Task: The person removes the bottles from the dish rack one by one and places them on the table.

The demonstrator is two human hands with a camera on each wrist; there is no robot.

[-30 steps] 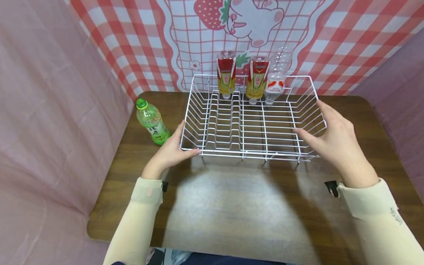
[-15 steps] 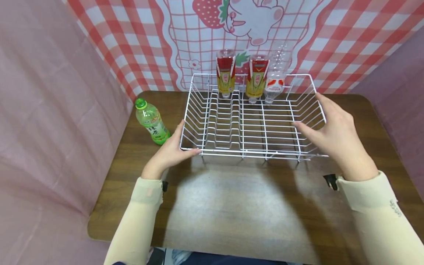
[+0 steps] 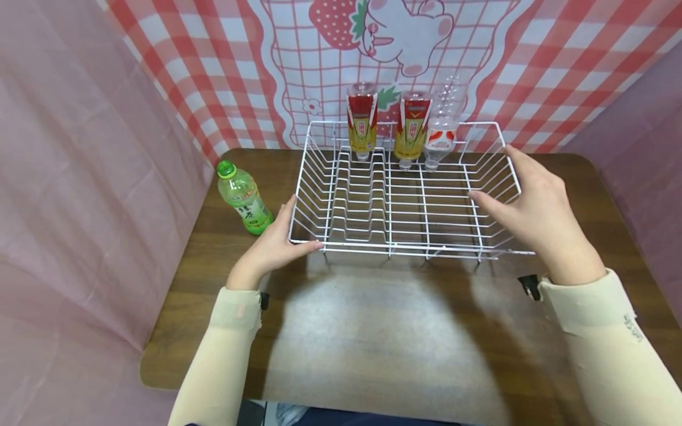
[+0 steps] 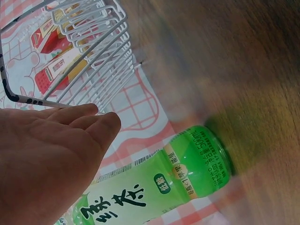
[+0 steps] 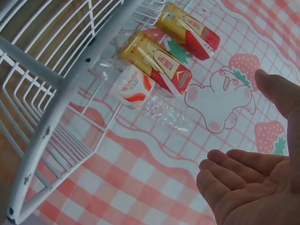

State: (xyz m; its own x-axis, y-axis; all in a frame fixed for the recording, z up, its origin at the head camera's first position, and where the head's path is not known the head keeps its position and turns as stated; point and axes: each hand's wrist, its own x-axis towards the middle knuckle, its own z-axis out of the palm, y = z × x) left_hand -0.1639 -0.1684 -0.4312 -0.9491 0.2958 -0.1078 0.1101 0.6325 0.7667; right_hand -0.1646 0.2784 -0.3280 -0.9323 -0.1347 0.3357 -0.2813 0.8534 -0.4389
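Observation:
A white wire dish rack [image 3: 407, 247] stands on the brown table. My left hand [image 3: 273, 245] rests at its front left corner, fingers straight along the outer side and thumb by the front rim. My right hand [image 3: 543, 210] is spread over the rack's right side, with nothing in its grasp; in the right wrist view the palm [image 5: 248, 187] faces up beside the wires. Two bottles with red and yellow labels, one left [image 3: 363, 124] and one right [image 3: 412, 130], stand neck down at the rack's back. Against the right one leans a clear bottle [image 3: 441, 139], also neck down.
A green tea bottle [image 3: 245, 198] stands upright on the table [image 3: 373, 331], left of the rack and close to my left fingers. A red and white checked cloth [image 3: 224, 71] hangs behind the rack. Pink curtains [image 3: 69, 177] close off the sides.
My right hand has shifted a little back and to the left over the rack's right side. The left hand, rack and bottles keep their places.

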